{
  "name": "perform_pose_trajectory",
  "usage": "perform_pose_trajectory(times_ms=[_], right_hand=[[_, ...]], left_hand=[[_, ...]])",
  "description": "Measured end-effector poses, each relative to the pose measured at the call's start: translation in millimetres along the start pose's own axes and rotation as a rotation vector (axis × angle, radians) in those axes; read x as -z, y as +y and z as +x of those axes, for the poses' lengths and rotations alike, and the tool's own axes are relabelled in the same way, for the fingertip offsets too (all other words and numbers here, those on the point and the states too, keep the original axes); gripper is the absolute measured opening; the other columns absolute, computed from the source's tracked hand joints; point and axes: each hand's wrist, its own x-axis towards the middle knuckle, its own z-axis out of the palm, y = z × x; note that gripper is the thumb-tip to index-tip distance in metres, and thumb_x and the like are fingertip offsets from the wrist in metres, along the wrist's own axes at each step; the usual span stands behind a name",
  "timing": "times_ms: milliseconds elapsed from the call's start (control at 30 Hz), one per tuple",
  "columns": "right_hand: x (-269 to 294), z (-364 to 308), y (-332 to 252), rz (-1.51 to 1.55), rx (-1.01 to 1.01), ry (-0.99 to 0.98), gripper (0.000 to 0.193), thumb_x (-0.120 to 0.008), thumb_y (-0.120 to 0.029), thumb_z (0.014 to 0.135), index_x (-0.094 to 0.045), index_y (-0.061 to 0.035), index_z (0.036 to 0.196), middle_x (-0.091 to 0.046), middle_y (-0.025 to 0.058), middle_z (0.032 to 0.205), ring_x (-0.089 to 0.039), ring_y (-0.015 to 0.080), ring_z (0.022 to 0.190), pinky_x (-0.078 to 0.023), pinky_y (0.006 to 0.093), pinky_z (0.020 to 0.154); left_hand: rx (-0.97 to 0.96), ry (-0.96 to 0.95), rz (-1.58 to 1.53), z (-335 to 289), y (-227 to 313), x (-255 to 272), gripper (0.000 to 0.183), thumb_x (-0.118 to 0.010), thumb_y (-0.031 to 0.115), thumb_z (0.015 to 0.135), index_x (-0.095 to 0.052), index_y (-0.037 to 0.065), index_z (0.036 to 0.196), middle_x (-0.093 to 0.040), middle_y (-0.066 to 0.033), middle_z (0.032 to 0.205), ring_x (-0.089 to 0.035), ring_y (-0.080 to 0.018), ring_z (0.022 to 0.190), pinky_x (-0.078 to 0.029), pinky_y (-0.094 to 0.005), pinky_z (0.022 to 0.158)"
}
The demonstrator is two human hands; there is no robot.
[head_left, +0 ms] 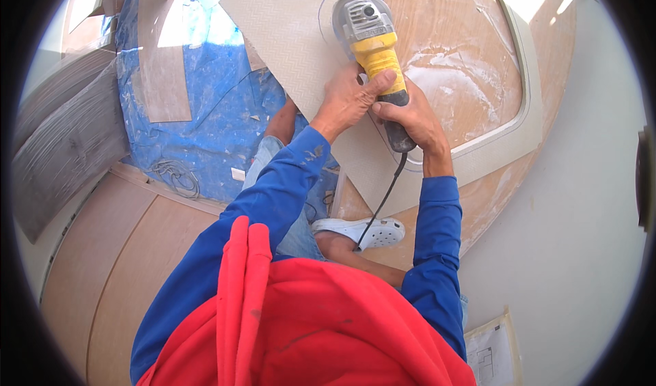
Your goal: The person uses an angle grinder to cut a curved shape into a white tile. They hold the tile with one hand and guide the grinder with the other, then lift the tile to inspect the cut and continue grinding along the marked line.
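Note:
A yellow and black angle grinder [380,61] with a grey metal head is held in both my hands. My left hand [348,99] wraps its yellow body from the left, thumb lying across the top. Farther back, my right hand [420,116] closes round the black rear handle. The grinder's head rests over the inner edge of a beige patterned panel [294,37], which has a large rounded opening cut in it. Whether the disc touches the panel I cannot tell. White dust [451,85] lies on the wood board within the opening. A black cord [386,201] trails from the handle toward my foot.
Blue plastic sheeting [212,92] covers the floor at left, with a wood strip [162,64] and a coiled cable [176,176] on it. Plastic-wrapped sheets [68,147] lean at far left. My white clog [376,233] is beside the panel. A paper drawing [493,352] lies lower right.

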Motion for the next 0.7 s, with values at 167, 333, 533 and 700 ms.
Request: perform_pose_trajectory(times_ms=[167, 333, 533, 700], right_hand=[[-0.1, 0.1, -0.7, -0.024, 0.002, 0.002, 0.069, -0.081, -0.024, 0.080, -0.063, 0.0063, 0.140, -0.073, 0.0107, 0.115, -0.068, 0.0178, 0.103, -0.056, 0.0318, 0.093], [-0.4, -1.5, -1.9, -0.040, -0.013, 0.012, 0.070, -0.081, -0.025, 0.079, -0.063, 0.0063, 0.139, -0.073, 0.0107, 0.115, -0.068, 0.0182, 0.102, -0.056, 0.0321, 0.092], [0.3, -0.5, 0.7, -0.064, -0.013, 0.018, 0.074, -0.083, -0.027, 0.078, -0.063, 0.0065, 0.140, -0.074, 0.0117, 0.115, -0.069, 0.0187, 0.101, -0.057, 0.0330, 0.092], [1.7, -1.2, 0.7, -0.070, -0.005, 0.008, 0.074, -0.083, -0.028, 0.078, -0.063, 0.0066, 0.140, -0.074, 0.0123, 0.116, -0.069, 0.0189, 0.102, -0.057, 0.0329, 0.092]], left_hand=[[-0.008, -0.005, 0.036, -0.1, -0.6, 1.4, 0.100, -0.075, 0.086, 0.087, -0.074, -0.003, 0.133, -0.078, -0.0221, 0.122, -0.077, -0.0337, 0.114, -0.061, -0.0430, 0.098], [0.020, -0.012, 0.056, -0.1, -0.5, 2.4, 0.100, -0.074, 0.087, 0.087, -0.074, -0.003, 0.133, -0.078, -0.0226, 0.123, -0.077, -0.0342, 0.114, -0.061, -0.0436, 0.097], [0.011, -0.056, 0.032, -2.5, 4.8, 4.9, 0.082, -0.079, 0.065, 0.096, -0.069, -0.008, 0.134, -0.075, -0.0185, 0.123, -0.072, -0.0231, 0.112, -0.059, -0.0383, 0.095], [0.020, -0.039, 0.057, -3.0, 5.7, 4.0, 0.093, -0.076, 0.079, 0.090, -0.073, -0.004, 0.132, -0.078, -0.0205, 0.120, -0.076, -0.0297, 0.111, -0.060, -0.0414, 0.094]])
